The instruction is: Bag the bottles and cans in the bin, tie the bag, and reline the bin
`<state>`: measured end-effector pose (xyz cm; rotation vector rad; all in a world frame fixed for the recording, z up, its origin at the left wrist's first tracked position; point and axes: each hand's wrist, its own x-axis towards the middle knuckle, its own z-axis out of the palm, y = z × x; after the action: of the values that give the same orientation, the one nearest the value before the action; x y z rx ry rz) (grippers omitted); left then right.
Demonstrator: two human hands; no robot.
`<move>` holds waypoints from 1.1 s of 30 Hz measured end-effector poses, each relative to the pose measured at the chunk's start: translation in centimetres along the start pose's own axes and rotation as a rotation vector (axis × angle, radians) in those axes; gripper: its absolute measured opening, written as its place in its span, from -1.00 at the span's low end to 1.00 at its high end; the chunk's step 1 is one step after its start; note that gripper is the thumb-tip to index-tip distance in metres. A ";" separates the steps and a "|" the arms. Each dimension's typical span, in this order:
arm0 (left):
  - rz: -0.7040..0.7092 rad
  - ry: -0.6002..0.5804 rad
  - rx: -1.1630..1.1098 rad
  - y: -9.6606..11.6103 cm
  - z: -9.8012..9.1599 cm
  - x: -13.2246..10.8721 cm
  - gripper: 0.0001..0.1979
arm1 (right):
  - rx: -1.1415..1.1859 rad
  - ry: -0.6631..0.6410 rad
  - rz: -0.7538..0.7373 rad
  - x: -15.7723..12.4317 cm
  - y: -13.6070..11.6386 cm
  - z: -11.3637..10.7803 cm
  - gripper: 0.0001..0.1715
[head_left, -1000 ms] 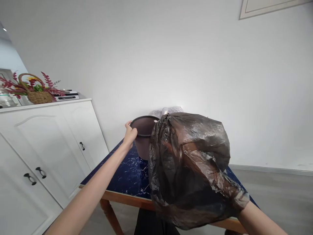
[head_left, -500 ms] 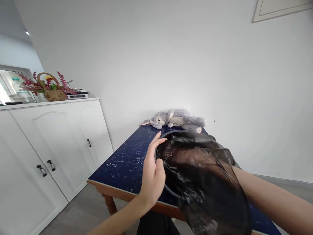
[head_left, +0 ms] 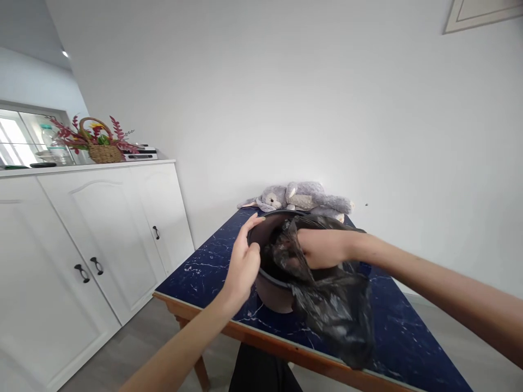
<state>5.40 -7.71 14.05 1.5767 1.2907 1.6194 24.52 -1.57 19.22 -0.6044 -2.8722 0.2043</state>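
A dark round bin (head_left: 275, 294) stands on the blue marbled table (head_left: 216, 261), its mouth tilted toward me. My left hand (head_left: 244, 258) grips the bin's left rim, thumb near me and fingers on the far side. A thin black plastic bag (head_left: 339, 310) lies bunched in the opening and drapes over the right side down to the tabletop. My right hand (head_left: 322, 247) reaches into the bin's mouth with bag film gathered around its fingers, whose tips are hidden by the plastic.
Behind the bin a grey plush rabbit (head_left: 306, 196) lies on its side against the wall. White cabinets (head_left: 106, 234) stand at the left, topped by a flower basket (head_left: 105, 153) and a plastic bottle (head_left: 51, 139). The table's wooden front edge (head_left: 261, 335) is close to me.
My right hand has moved left and is now uncovered, where it was under the film. The bag has drawn away from the left rim, baring the bin's inner wall. My left hand stays there.
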 end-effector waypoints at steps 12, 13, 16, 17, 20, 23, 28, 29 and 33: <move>-0.042 0.000 0.203 -2.3 -2.7 6.7 -0.61 | 0.261 0.273 0.267 -3.8 -0.7 -2.9 -0.25; 0.018 0.014 0.242 -1.7 -2.6 6.9 -0.67 | 0.212 0.300 0.290 -3.9 -0.7 -2.7 -0.24; 0.142 -0.028 0.381 0.6 -1.8 7.6 -0.66 | 0.142 0.343 0.340 -3.5 -1.5 -2.1 -0.45; 0.157 -0.075 0.443 1.4 -1.5 8.0 -0.62 | 0.183 0.344 0.330 -3.3 -2.1 -2.0 -0.55; 0.137 -0.279 0.646 3.1 -1.0 9.5 -0.26 | 0.556 0.239 0.181 -2.8 -3.7 -2.1 -0.60; 0.106 -0.403 0.712 3.3 -2.0 10.9 -0.18 | 0.852 0.170 0.027 -3.0 -3.7 -2.8 -0.52; -0.009 -0.140 0.428 1.1 -6.0 12.5 -0.46 | 0.370 0.625 0.264 -3.0 2.4 -1.2 -0.45; -0.062 -0.089 0.348 0.5 -6.7 12.8 -0.50 | 0.254 0.658 0.333 -2.7 4.0 -0.4 -0.36; -0.203 -0.002 0.209 -2.2 -8.0 13.9 -0.61 | 0.138 0.639 0.567 -0.9 8.7 2.9 -0.58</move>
<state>-5.20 3.30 19.46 1.5076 1.6064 1.3960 28.03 5.67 14.77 -1.1895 -2.0128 0.2333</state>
